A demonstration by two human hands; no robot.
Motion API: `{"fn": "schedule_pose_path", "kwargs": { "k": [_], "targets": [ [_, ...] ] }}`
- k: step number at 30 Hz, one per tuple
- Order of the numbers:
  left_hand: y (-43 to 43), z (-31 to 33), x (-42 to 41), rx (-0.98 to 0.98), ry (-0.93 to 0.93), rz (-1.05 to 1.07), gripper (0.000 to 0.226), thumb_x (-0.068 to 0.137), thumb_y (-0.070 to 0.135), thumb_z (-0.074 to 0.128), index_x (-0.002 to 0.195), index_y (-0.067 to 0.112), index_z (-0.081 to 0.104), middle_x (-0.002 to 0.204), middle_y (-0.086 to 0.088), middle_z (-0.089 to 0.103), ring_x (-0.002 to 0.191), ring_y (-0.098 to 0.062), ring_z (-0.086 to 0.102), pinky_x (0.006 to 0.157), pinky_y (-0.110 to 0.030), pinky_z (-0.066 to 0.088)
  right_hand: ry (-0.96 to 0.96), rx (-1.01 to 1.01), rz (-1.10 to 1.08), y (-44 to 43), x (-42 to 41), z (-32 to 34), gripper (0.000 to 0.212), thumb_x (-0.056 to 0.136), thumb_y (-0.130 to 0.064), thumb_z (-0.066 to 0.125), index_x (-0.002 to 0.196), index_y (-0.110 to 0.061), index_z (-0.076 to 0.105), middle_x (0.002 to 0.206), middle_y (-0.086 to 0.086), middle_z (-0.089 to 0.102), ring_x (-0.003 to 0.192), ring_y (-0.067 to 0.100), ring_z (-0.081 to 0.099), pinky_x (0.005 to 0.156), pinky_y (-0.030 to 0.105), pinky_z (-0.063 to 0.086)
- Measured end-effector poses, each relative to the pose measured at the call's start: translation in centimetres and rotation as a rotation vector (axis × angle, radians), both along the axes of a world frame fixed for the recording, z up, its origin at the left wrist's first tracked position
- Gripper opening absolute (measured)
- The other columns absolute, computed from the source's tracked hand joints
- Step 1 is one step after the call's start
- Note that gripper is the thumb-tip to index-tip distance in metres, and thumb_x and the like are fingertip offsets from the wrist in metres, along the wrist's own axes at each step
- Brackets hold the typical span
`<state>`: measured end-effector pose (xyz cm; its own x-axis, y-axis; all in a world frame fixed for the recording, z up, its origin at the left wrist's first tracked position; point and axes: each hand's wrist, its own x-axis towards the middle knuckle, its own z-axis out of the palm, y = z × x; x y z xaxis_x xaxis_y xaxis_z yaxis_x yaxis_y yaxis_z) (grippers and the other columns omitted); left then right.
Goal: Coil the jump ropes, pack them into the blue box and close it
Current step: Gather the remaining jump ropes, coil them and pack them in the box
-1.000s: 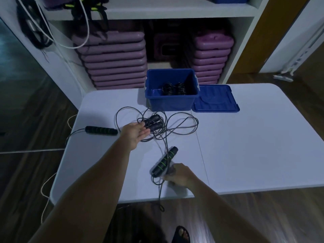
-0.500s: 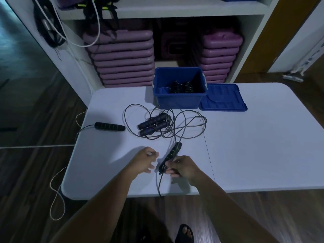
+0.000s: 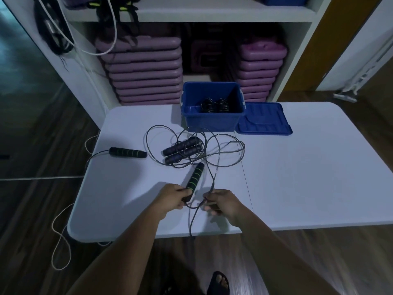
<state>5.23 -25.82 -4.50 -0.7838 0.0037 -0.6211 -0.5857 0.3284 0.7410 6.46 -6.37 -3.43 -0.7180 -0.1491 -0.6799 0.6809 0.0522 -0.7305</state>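
Near table point(image 3: 297, 177) front, left hand point(image 3: 171, 199) now grips striped handle point(image 3: 194, 176), right hand point(image 3: 223, 202) switched to pinching cord point(image 3: 213, 179)

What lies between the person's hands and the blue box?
In the head view: two dark handles side by side in a loose rope tangle, plus the striped handle the left hand grips.
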Motion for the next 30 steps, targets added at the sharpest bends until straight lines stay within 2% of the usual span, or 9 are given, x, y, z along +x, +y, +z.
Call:
{"fn": "schedule_pose_path", "kwargs": {
  "k": [3,5,8,11,14,17,23,27,30],
  "targets": [
    [-1.2,1.3,0.7,0.203,0.012,0.159,0.023,0.093,0.024,0.069,0.108,0.008,0.071,0.099,-0.011,0.076,0.081,-0.019,0.065,0.07,-0.028,0.049,0.019,0.004,-0.064,0.1,-0.2,0.0,0.012,0.092,-0.009,0.066,0.088,0.002,0.064,0.074,0.02,0.065,0.055,0.019,0.065,0.044,0.025,0.051],
    [-1.5,2.1,1.4,0.299,0.06,0.234,0.019,0.093,0.021,0.068,0.106,0.007,0.071,0.097,-0.009,0.076,0.085,-0.02,0.063,0.069,-0.029,0.044,0.019,-0.051,-0.121,0.1,-0.4,0.1,0.009,0.091,-0.004,0.066,0.086,0.002,0.06,0.067,0.019,0.063,0.053,0.021,0.066,0.043,0.025,0.049],
    [-1.3,3.0,2.7,0.436,0.113,0.236,0.016,0.093,0.01,0.065,0.107,0.002,0.067,0.095,-0.012,0.074,0.084,-0.023,0.065,0.07,-0.03,0.049,0.022,-0.105,-0.142,0.1,-0.6,0.6,0.007,0.09,0.002,0.064,0.088,0.002,0.058,0.063,0.017,0.064,0.052,0.021,0.068,0.043,0.025,0.046],
    [-1.0,3.0,3.8,0.453,0.127,0.165,0.023,0.089,0.001,0.067,0.112,0.002,0.065,0.104,-0.015,0.073,0.093,-0.027,0.069,0.084,-0.036,0.056,0.029,-0.117,-0.124,0.3,-0.7,1.1,0.006,0.09,0.003,0.063,0.093,0.003,0.058,0.067,0.017,0.066,0.053,0.02,0.069,0.044,0.025,0.046],
    [-0.7,2.3,4.5,0.381,0.126,0.077,0.026,0.088,0.005,0.071,0.113,0.011,0.067,0.111,-0.008,0.073,0.109,-0.024,0.067,0.1,-0.036,0.05,0.018,-0.153,-0.163,0.7,-0.8,1.0,0.012,0.091,0.003,0.063,0.101,0.002,0.055,0.073,0.02,0.064,0.053,0.021,0.066,0.045,0.025,0.047],
    [0.0,1.8,4.8,0.434,0.03,0.051,0.03,0.091,0.015,0.07,0.118,0.019,0.059,0.117,-0.003,0.073,0.116,-0.018,0.065,0.106,-0.036,0.044,0.003,-0.167,-0.194,0.9,-0.9,0.7,0.007,0.091,0.005,0.061,0.097,0.002,0.057,0.077,0.02,0.064,0.055,0.021,0.066,0.046,0.024,0.052],
    [1.3,1.7,4.6,0.595,-0.079,0.117,0.033,0.094,0.024,0.064,0.123,0.021,0.048,0.121,-0.009,0.071,0.112,-0.033,0.067,0.096,-0.048,0.047,-0.019,-0.199,-0.225,1.5,-1.1,0.3,0.03,0.083,0.014,0.064,0.114,0.014,0.061,0.099,0.023,0.068,0.076,0.024,0.07,0.063,0.024,0.059],
    [2.0,1.7,4.5,0.732,-0.132,0.172,0.032,0.09,0.028,0.066,0.118,0.02,0.054,0.123,-0.017,0.067,0.106,-0.038,0.067,0.099,-0.06,0.046,0.009,-0.214,-0.214,1.7,-1.0,0.5,0.028,0.084,0.017,0.061,0.111,0.01,0.064,0.095,0.017,0.07,0.076,0.019,0.071,0.063,0.021,0.057],
    [2.5,1.8,4.5,0.794,-0.114,0.186,0.026,0.091,0.023,0.066,0.115,0.019,0.057,0.112,-0.017,0.065,0.092,-0.03,0.066,0.1,-0.059,0.048,0.023,-0.234,-0.22,1.7,-1.0,0.8,0.02,0.086,0.017,0.059,0.099,0.005,0.067,0.087,0.014,0.071,0.068,0.014,0.072,0.061,0.019,0.056]
  ]
}}
